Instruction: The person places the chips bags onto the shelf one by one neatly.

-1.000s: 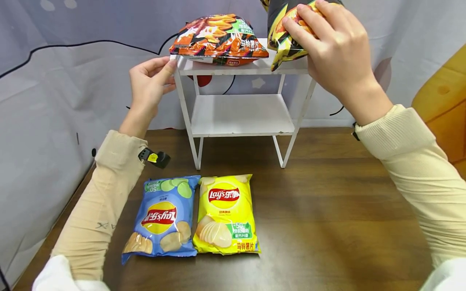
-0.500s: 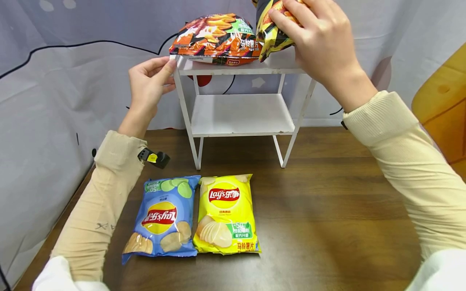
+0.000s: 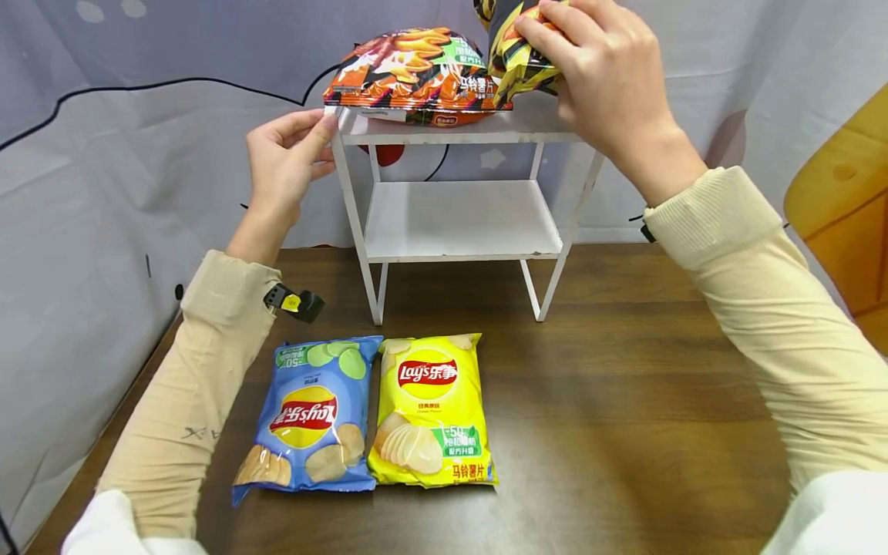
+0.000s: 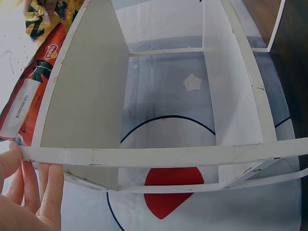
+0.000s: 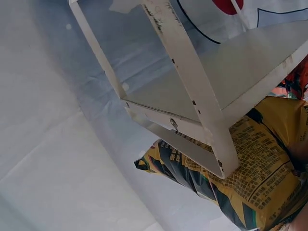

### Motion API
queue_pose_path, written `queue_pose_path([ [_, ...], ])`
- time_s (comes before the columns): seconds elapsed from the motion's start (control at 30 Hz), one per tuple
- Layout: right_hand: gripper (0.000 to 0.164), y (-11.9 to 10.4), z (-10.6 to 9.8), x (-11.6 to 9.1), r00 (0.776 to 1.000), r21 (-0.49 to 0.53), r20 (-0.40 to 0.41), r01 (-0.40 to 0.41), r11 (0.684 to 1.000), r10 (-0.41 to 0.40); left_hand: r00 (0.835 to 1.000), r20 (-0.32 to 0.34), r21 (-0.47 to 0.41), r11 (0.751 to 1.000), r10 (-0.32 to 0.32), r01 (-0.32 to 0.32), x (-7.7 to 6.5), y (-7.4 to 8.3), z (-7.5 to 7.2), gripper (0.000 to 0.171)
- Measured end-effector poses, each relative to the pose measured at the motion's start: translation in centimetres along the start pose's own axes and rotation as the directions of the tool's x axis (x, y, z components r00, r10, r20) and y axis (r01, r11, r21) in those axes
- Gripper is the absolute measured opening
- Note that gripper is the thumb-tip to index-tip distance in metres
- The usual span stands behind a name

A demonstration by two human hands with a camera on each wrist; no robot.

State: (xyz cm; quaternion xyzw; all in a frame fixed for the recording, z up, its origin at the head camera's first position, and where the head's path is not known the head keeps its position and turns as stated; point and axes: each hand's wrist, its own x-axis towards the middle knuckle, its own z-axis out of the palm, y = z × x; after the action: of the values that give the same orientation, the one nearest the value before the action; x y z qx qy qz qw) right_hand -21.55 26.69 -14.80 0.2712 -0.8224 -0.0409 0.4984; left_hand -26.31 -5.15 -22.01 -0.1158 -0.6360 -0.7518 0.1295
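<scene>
My left hand (image 3: 284,158) pinches the top left corner of a white two-tier rack (image 3: 454,137). In the left wrist view the thumb lies at that corner, with the fingers below. An orange-red potato chip bag (image 3: 409,73) lies on the top shelf beside this hand, its front seam over the edge. My right hand (image 3: 613,89) grips a black-and-yellow chip bag (image 3: 512,46) from above, at the right part of the top shelf. The bag's lower corner overlaps the orange bag in the head view. Its yellow printed back (image 5: 255,168) shows in the right wrist view.
On the brown wooden table (image 3: 624,385), a blue Lay's bag (image 3: 305,416) and a yellow Lay's bag (image 3: 430,408) lie side by side in front of the rack. The lower shelf (image 3: 461,220) is bare white. A grey-white curtain (image 3: 83,216) with a black cable hangs behind.
My right hand has moved left with the black-and-yellow chip bag, bringing it against the orange bag's right side in the head view. The left hand stays at the rack corner.
</scene>
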Motion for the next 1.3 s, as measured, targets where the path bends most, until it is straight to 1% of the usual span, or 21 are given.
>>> queue_pose_path([
  [0.07,0.053,0.20,0.04,-0.04,1.000,0.002,0.015,0.004,1.000,-0.004,1.000,-0.003,0.004,1.000,0.001,-0.001,-0.12,0.07,0.03,0.030],
  [0.27,0.056,0.25,0.18,0.00,0.999,0.034,0.026,-0.022,0.999,0.021,1.000,-0.013,0.012,1.000,0.002,-0.001,-0.44,0.31,0.16,0.031],
  [0.37,0.058,0.22,0.07,0.04,0.998,0.042,0.051,-0.037,0.998,0.034,1.000,-0.016,0.019,1.000,0.003,-0.003,-0.51,0.39,0.21,0.031],
  [0.47,0.061,0.18,-0.03,0.01,0.994,0.059,0.087,-0.075,0.995,0.069,1.000,-0.020,0.024,1.000,0.004,-0.003,-0.55,0.43,0.26,0.031],
  [0.6,0.061,0.15,-0.09,-0.04,0.989,0.075,0.120,-0.094,0.993,0.084,1.000,-0.024,0.029,1.000,0.008,-0.007,-0.61,0.44,0.33,0.032],
  [0.93,0.065,0.23,-0.24,-0.23,0.982,0.105,0.179,-0.084,0.991,0.064,0.999,-0.031,0.027,1.000,0.014,-0.013,-0.78,0.51,0.37,0.032],
  [1.03,0.063,0.22,-0.33,-0.29,0.977,0.109,0.206,-0.077,0.991,0.053,0.999,-0.029,0.023,1.000,0.019,-0.018,-0.78,0.49,0.37,0.031],
  [1.17,0.055,0.08,-0.31,-0.45,0.970,0.108,0.240,-0.053,0.993,0.025,0.999,-0.025,0.028,0.999,0.027,-0.027,-0.75,0.47,0.34,0.030],
  [1.3,0.056,-0.07,-0.15,-0.60,0.967,0.112,0.254,-0.046,0.993,0.017,0.999,-0.023,0.035,0.999,0.031,-0.030,-0.73,0.44,0.32,0.030],
])
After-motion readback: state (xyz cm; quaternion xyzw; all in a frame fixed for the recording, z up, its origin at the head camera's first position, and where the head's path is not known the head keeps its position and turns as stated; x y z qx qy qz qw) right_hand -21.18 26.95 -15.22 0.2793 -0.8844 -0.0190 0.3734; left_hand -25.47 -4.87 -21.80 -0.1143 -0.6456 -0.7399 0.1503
